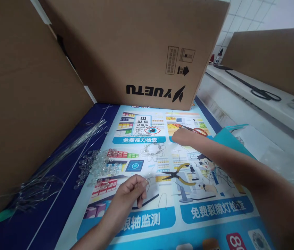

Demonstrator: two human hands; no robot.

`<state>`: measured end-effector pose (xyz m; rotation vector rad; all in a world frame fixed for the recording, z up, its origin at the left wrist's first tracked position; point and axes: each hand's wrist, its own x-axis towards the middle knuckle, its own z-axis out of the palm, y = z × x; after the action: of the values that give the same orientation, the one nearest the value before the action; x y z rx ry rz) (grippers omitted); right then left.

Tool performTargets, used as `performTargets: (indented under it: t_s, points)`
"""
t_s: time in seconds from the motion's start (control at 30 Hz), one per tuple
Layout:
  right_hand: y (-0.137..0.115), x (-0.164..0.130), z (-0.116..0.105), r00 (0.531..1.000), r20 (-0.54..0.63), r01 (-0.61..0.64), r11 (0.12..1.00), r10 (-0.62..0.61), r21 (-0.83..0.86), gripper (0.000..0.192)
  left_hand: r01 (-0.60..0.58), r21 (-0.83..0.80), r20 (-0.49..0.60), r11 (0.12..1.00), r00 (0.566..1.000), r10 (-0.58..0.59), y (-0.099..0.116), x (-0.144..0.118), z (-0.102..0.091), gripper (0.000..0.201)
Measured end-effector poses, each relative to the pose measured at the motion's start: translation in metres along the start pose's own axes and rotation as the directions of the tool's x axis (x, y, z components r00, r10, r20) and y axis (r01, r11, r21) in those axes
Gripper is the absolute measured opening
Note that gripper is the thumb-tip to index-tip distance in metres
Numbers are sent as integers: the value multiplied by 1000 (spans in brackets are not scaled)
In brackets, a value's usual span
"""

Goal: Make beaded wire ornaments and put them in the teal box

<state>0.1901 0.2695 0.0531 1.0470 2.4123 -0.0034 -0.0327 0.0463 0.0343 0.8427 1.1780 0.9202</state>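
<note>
My left hand (133, 191) is closed in a pinch low in the middle, with a thin wire at its fingertips. Further up and to the right, my right hand (180, 136) is curled closed beside scissors (200, 131) with red-orange handles. Its fingers are mostly hidden, so what it holds does not show. Between the hands lies a ring of clear beads with wire loops (153, 149). Pliers with yellow handles (179, 174) lie just right of my left hand. A heap of clear beads (98, 168) is to the left.
A bundle of thin wires (68, 149) lies along the left side. Tall cardboard panels (136, 52) stand behind and at the left. At the right, black scissors (263, 93) rest on a white ledge (243, 85). A printed sheet (188, 215) covers the work surface.
</note>
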Motion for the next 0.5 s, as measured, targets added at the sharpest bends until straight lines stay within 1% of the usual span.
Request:
performTargets:
  t_s: [0.13,0.23,0.3,0.4,0.5]
  points:
    - [4,13,5,1000,10,-5,999,4,46,21,1,0,-18,1000,1000,-1,-3,1,-1,25]
    - [13,18,5,999,9,-34,990,33,133,19,-18,-5,-12,1000,1000,18,-3,0,-1,24]
    - [19,16,6,998,-18,-62,975,67,216,19,-47,-14,-6,999,999,47,-2,-1,-1,23]
    - [26,3,11,987,-98,-85,924,130,372,18,-73,-30,-8,997,997,73,0,-3,0,23]
    - [27,-17,22,964,-185,-54,821,191,568,17,-80,-36,-18,996,997,80,1,-2,0,23]
